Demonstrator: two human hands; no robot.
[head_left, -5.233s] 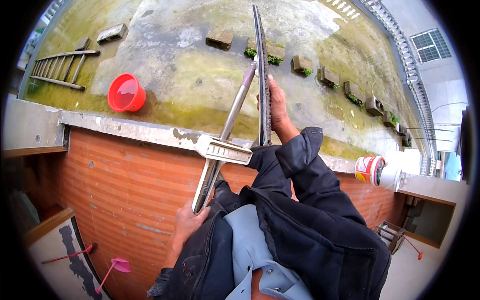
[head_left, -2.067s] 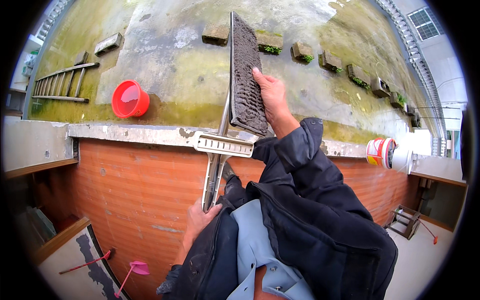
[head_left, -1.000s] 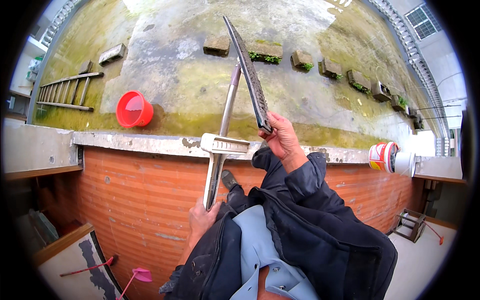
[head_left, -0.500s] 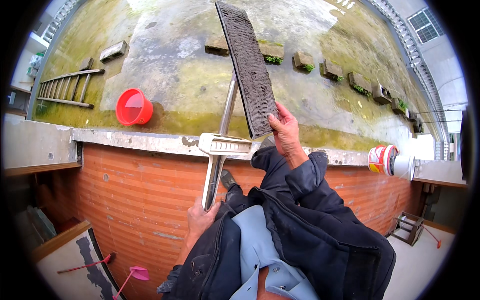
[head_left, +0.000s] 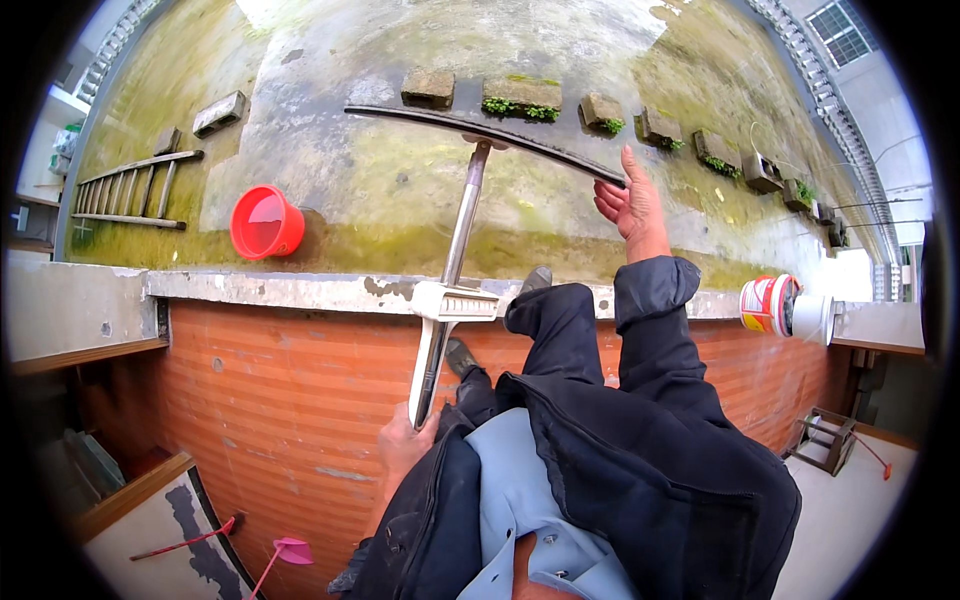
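A flat mop stands out in front of me, its steel pole (head_left: 463, 215) rising from a white plastic wringer slider (head_left: 450, 303). My left hand (head_left: 405, 440) is closed around the lower end of the handle, close to my jacket. At the far end the long dark mop head (head_left: 480, 128) lies crosswise, seen nearly edge-on, so its pad face is hidden. My right hand (head_left: 640, 208) is at the head's right end, thumb raised and fingers curled against the edge. How firmly it grips there cannot be made out.
A red bucket (head_left: 267, 222) of water stands on the mossy concrete, beside a wooden ladder (head_left: 135, 190). Concrete blocks (head_left: 522, 95) with small plants run across. A low ledge (head_left: 270, 288) borders the orange tiled floor (head_left: 290, 390). White buckets (head_left: 810, 318) sit at right; a pink flyswatter (head_left: 292, 550) lies lower left.
The mop head has swung from steeply upright, pad face showing, to crosswise and edge-on. My right hand has moved up and right with its end. The left hand stays on the handle.
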